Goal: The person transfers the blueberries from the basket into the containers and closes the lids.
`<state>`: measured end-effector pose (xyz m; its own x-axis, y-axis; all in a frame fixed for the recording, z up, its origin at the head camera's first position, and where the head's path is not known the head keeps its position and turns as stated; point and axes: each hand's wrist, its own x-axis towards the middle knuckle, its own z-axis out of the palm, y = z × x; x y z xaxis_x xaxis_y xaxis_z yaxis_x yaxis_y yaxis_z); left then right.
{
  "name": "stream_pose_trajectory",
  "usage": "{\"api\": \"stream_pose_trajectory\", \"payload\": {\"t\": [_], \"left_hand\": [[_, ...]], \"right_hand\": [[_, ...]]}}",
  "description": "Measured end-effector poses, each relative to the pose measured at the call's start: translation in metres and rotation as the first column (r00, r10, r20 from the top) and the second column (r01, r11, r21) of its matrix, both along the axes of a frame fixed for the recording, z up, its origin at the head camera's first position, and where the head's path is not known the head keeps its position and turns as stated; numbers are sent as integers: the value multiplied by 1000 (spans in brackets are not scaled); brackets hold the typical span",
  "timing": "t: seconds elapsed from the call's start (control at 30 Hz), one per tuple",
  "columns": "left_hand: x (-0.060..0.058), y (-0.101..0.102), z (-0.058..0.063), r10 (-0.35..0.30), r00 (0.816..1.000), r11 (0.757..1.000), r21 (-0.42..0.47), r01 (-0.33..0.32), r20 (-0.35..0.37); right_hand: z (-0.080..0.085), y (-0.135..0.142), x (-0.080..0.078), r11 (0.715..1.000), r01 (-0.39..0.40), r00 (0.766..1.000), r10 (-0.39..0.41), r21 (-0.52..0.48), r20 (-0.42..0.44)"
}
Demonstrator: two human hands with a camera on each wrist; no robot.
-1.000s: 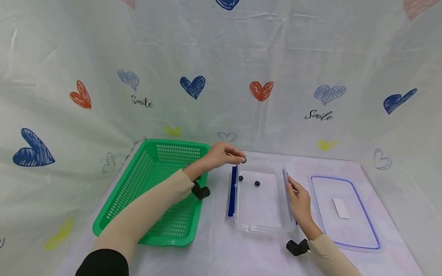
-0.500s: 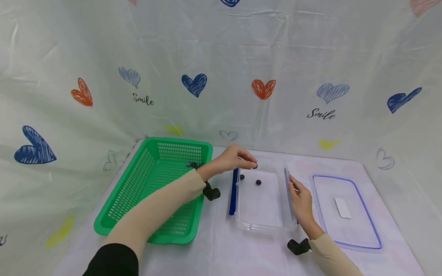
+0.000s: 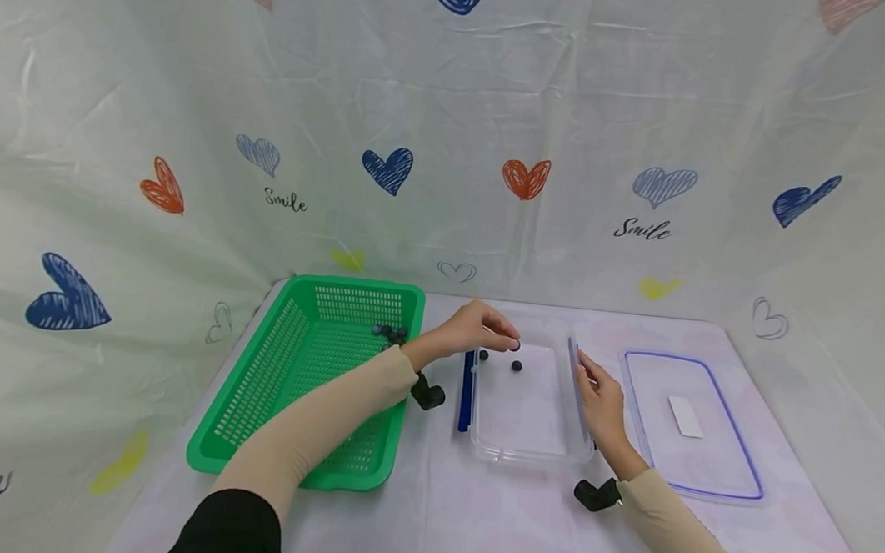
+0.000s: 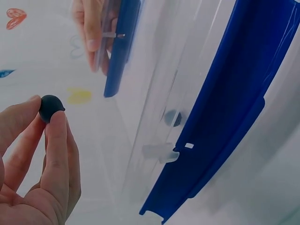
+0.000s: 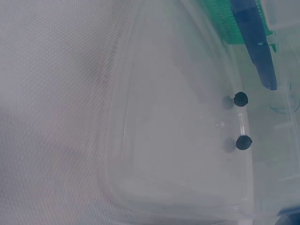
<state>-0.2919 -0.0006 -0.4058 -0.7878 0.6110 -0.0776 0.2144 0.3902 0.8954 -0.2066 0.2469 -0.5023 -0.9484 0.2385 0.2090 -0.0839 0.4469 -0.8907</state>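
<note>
A: Where's the dark ball?
B: Up in the air, pinched between the thumb and fingertips of the left hand. In the head view it shows against the far end of the clear container.
A: And the right hand?
B: It grips the container's right side, fingers on the raised right flap.
A: Anything in the container?
B: Two loose balls, lying apart from each other towards the far end, one of them near the left wall. The right wrist view catches both, each with a faint smudge beside it; I can't tell if that's shadow or reflection.
A: What's along the container's left edge?
B: A blue flap, swung outward.
A: Further out?
B: To the left, a green basket with a cluster of small dark balls in its far right corner. The left forearm crosses over it, so part of the inside is hidden. To the right, a clear lid with a blue border lies flat, a white label near its middle.
A: All on one surface?
B: Yes, a pale worktop, with a heart-printed curtain behind.
</note>
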Motion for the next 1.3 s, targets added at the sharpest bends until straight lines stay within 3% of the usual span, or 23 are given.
{"api": "stream_pose_trajectory", "payload": {"t": [0.73,1.03,1.3], "left_hand": [[3,-10,-5,12,1000,1000,-28,-12,8],[1,-28,9,27,999,1000,-13,-28,-31],[-5,-51,28,94,993,995,-10,-95,-65]], "right_hand": [[-2,-7,-3,999,-39,999,39,-2,-2],[-1,-8,-2,1000,-20,1000,20,13,18],[-1,0,0,1000,-2,999,2,15,34]]}}
